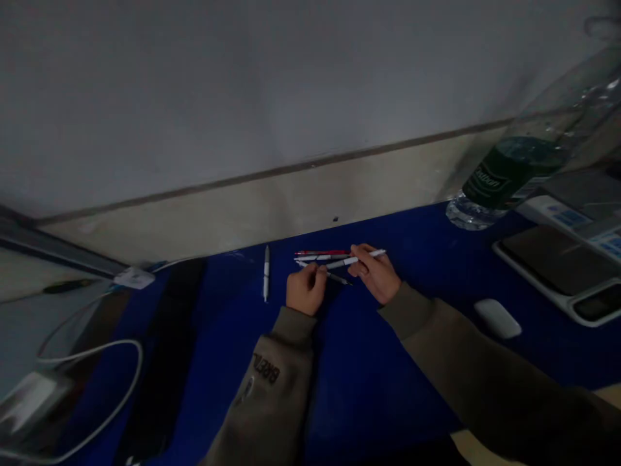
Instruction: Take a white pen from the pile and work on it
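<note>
- Right now the right hand (376, 275) is pinched on a white pen (356, 259), fingers closed around its barrel near the middle, with the pen lying almost level just above the blue table cover (369, 375).
- The left hand (305, 290) sits just beside it, curled with fingertips on a thin dark pen (338, 278) that slants down to the right; whether that hand truly grips it or only steadies it I cannot tell.
- Between and just behind the hands lie two more pens, touching or nearly so: a red pen (323, 252) farthest back and another white pen (315, 257) in front of it.
- A lone white pen (266, 279) lies apart to the left, pointing toward the wall.
- By my judgement the held pen is light, stiff and smooth, so it could roll or slip between fingertips; a hold at mid-barrel, as now, looks the steadiest.
- It appears slim and white with a paler tip end poking out past the thumb toward the right.
- Farther out: a white mouse (497, 318) on the right, a clear water bottle (509, 175) with a dark label behind it, a flat grey device (557, 272), and white cables (92, 362) at the far left.
</note>
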### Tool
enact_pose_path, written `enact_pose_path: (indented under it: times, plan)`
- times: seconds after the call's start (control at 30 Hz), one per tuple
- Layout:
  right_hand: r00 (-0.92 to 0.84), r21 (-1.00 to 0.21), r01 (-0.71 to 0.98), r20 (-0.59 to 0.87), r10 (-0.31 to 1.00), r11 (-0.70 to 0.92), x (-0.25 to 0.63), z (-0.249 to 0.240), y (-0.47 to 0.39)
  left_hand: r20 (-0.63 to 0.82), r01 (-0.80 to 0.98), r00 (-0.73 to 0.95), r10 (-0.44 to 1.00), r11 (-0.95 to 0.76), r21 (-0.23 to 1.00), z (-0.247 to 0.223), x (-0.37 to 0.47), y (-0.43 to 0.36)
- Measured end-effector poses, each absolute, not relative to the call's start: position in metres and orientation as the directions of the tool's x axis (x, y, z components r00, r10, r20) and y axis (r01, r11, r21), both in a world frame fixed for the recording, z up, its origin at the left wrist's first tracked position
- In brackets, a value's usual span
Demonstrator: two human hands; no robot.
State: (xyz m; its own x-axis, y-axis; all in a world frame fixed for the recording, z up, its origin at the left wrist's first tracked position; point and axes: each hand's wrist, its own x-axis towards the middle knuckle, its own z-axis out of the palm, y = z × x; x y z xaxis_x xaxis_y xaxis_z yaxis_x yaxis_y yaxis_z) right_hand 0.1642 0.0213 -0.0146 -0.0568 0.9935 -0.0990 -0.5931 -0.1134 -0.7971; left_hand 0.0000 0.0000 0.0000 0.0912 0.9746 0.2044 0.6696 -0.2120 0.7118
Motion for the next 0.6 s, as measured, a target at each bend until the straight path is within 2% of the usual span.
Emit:
enact_pose_path:
  times: [0.2, 0.27, 0.43, 0.6]
  plan:
    - [-0.142, -0.906, -0.413, -0.033, 0.989, -0.09, 0.161, -0.019, 0.018, 0.233, 0.783, 0.3, 0.925, -0.378, 0.493, -0.001, 0.004, -0.004]
    - [-0.171, -0.943, -0.325, -0.007, 0.985, -0.063, 0.161, -0.019, 0.017, 0.241, 0.786, 0.339, 0.909, -0.415, 0.459, -0.001, 0.005, -0.004]
    - [-0.243, -0.996, -0.091, 0.038, 0.969, 0.016, 0.161, -0.013, 0.009, 0.22, 0.77, 0.286, 0.933, -0.36, 0.527, 0.0, 0.004, -0.005]
    - [-0.26, -0.985, 0.115, 0.094, 0.961, 0.127, 0.163, -0.014, 0.004, 0.196, 0.737, 0.252, 0.948, -0.319, 0.595, 0.002, 0.004, -0.005]
